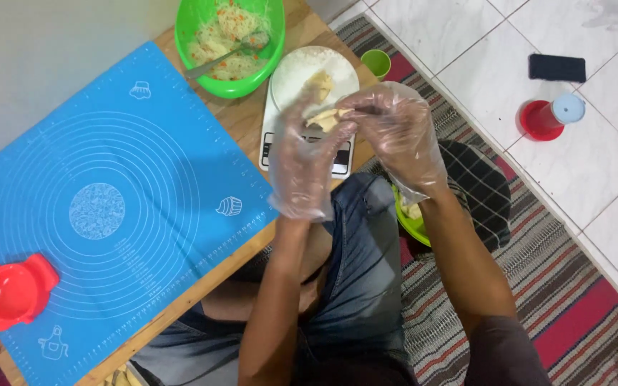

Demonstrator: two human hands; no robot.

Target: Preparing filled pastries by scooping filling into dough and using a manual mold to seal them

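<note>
**Blue mat, gloved hands on dough**

Blue silicone baking mat [109,207] covers the wooden desk [241,118], above a striped rug [538,286] and white tiled floor [609,179]. Green bowl [202,14] holds shredded vegetable filling and a spoon [223,57]. White plate [295,71] carries floured dough on a kitchen scale [270,146]. Left hand [305,168] and right hand [395,132], in clear gloves, pinch a pale dough piece [327,118] between them above the scale; its long axis runs roughly left-right.

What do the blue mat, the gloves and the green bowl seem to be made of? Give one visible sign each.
Blue mat: probably silicone, matte, lying limp and flat.
Gloves on left hand and right hand: thin clear plastic film, wrinkled and loose.
Green bowl: likely plastic, bright, slightly glossy.
</note>
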